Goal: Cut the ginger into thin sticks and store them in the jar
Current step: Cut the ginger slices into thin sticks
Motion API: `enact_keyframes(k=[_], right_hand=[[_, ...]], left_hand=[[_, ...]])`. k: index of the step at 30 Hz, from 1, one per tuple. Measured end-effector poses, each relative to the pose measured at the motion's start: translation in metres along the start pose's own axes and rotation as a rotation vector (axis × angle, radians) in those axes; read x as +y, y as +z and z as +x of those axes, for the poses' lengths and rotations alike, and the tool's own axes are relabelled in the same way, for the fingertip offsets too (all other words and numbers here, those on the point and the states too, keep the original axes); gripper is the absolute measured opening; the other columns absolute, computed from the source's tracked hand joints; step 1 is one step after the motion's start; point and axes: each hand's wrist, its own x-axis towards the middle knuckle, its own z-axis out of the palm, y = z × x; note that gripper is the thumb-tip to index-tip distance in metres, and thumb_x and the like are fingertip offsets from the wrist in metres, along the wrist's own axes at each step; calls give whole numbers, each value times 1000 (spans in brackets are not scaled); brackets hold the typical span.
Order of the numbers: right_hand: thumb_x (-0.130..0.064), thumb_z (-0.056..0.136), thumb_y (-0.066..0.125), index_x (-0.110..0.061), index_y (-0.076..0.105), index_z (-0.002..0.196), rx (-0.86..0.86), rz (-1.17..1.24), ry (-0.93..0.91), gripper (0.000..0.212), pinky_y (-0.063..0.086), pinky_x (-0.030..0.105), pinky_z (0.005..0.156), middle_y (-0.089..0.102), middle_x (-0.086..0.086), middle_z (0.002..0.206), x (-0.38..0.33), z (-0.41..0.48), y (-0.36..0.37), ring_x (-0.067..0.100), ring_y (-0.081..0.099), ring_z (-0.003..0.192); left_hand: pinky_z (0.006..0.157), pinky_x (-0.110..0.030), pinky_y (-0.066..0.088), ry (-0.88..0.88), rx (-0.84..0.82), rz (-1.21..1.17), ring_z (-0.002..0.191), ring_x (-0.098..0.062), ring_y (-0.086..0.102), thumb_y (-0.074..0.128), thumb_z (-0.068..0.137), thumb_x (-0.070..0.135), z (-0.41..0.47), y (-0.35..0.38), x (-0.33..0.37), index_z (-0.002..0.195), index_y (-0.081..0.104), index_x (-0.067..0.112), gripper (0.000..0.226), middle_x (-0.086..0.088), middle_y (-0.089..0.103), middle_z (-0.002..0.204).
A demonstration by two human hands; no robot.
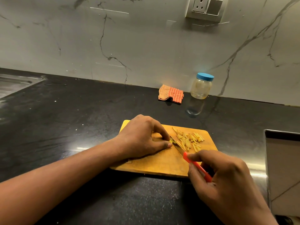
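Wall (146, 38): grey veined marble rose behind everything we worked on.
Counter (81, 119): black and glossy, with a sink (14, 83) at its far left.
Board (162, 163): wooden, lying nearest us under both hands.
Left hand (142, 137): we curled our fingers down onto the ginger (171, 141), pinning it to the board and hiding most of it.
Right hand (227, 181): we wrapped it round the knife's orange handle.
Socket (206, 8): high on the wall.
Cloth (171, 94): orange check, folded, by the wall beyond the board.
Jar (201, 86): clear, blue lid on, upright just right of the cloth.
Knife (198, 168): blade slanted between ginger and sticks, against our left fingertips.
Sticks (189, 139): a loose pile on the board, right of the blade.
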Motion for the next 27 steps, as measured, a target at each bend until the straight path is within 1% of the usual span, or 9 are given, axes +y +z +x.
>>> enact_keyframes(k=[2,5,7,11,14,16,18,23,27], right_hand=[[-32,74,64,-24,73,91,-19,-27,4,21,46,15,47,62,-14,70,-1,3,1,2,56,56],[-35,78,60,-26,71,97,-35,-61,26,24,52,28,51,65,-11,77,-3,5,5,7,59,62],[-31,79,63,-25,71,98,-38,-82,19,21,52,28,50,65,-10,77,-5,5,6,7,58,61],[-31,74,62,-25,73,92,-65,-78,-2,22,51,23,46,63,-11,69,-8,-1,-3,7,58,54],[-30,69,66,-27,75,85,-64,-54,-7,19,40,6,45,55,-18,59,-8,-7,-18,0,52,44],[-32,68,67,-30,75,82,-54,-32,-5,16,36,1,46,51,-22,57,-8,-7,-26,-1,54,46],[-32,68,67,-31,74,81,-43,-33,-11,14,36,0,46,50,-24,57,-9,-5,-30,-3,56,54],[-28,68,67,-28,74,79,8,-16,7,12,30,-3,49,42,-26,54,-15,1,-30,-11,49,55],[-28,69,67,-26,75,82,-24,13,1,16,29,-5,49,41,-30,57,-17,2,-25,-13,52,59]], left_hand=[[96,-27,51,-2,-8,-1,103,-1,61,75,82,45,0,0,0,97,79,33,20,20,72,102],[95,-30,53,-4,-15,-10,102,-2,61,76,81,46,0,-1,0,96,79,34,19,20,73,101],[92,-32,54,-22,-16,-15,100,-3,62,76,81,45,-1,-3,0,96,79,35,19,19,72,100],[92,-31,55,-54,-1,-46,97,-3,63,78,79,44,-2,-3,2,94,79,32,19,17,73,98],[91,-31,56,-71,9,-71,96,-2,64,79,78,43,-2,-4,1,91,80,30,19,17,73,95],[93,-30,55,-72,6,-82,96,-1,64,80,77,42,-2,-4,0,91,80,29,19,17,73,94],[93,-28,55,-67,5,-84,96,1,64,80,78,42,-2,-5,1,92,80,29,19,18,73,94],[95,-29,54,-74,1,-91,97,0,63,79,79,41,-3,-5,0,94,80,29,20,16,74,97],[94,-31,55,-68,-10,-100,98,0,63,78,80,41,-3,-5,-1,94,80,28,20,17,74,97]])
